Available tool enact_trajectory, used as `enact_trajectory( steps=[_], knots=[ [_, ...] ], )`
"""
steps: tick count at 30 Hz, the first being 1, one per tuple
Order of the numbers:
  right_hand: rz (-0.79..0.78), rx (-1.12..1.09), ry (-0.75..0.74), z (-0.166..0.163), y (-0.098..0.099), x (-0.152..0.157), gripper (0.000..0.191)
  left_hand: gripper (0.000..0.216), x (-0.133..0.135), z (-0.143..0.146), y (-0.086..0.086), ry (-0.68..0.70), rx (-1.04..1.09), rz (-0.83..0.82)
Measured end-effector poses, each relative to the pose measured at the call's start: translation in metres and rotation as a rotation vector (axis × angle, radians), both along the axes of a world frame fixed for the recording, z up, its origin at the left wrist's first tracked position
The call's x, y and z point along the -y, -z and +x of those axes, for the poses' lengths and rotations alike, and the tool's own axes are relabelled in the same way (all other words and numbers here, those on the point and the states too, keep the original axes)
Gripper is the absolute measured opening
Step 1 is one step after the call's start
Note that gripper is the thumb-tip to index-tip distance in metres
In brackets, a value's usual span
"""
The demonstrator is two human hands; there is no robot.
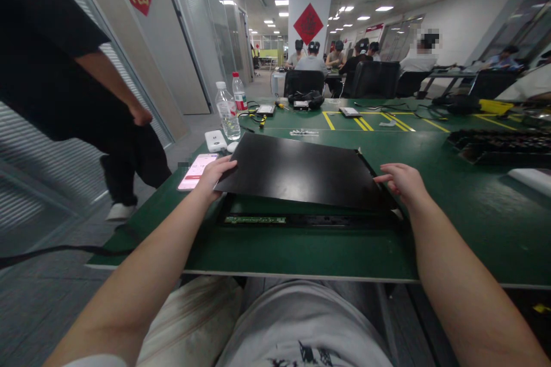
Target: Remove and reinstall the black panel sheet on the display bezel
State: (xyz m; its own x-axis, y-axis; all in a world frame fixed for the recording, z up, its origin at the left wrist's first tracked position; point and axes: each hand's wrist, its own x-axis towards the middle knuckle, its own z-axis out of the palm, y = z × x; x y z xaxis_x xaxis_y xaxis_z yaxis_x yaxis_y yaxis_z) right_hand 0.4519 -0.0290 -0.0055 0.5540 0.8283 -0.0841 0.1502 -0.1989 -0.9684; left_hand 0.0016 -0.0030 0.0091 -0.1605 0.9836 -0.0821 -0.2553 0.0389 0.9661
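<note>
A flat black cover panel (pixel 297 169) lies tilted over a low black chassis (pixel 310 220) on the green table (pixel 473 229), its near edge raised. My left hand (pixel 214 176) grips the panel's near left corner, fingers curled over the edge. My right hand (pixel 402 181) rests on the panel's near right corner with its fingers bent against the edge. A strip of green circuit board (pixel 255 220) shows in the chassis below the raised edge.
A pink-screened phone (pixel 197 171), a white power bank (pixel 215 140) and two water bottles (pixel 227 110) stand at the left. A dark parts tray (pixel 499 145) lies at the right. A person in black (pixel 64 69) walks by at the left. Seated people work behind.
</note>
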Motion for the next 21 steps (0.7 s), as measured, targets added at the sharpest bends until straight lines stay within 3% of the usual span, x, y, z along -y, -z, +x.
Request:
enact_trajectory(
  steps=[21],
  knots=[
    [-0.029,0.073,-0.002,-0.0019,-0.0010,0.0033,0.004,0.034,-0.0049,-0.0068,0.0073,0.032,-0.052,-0.041]
  ],
)
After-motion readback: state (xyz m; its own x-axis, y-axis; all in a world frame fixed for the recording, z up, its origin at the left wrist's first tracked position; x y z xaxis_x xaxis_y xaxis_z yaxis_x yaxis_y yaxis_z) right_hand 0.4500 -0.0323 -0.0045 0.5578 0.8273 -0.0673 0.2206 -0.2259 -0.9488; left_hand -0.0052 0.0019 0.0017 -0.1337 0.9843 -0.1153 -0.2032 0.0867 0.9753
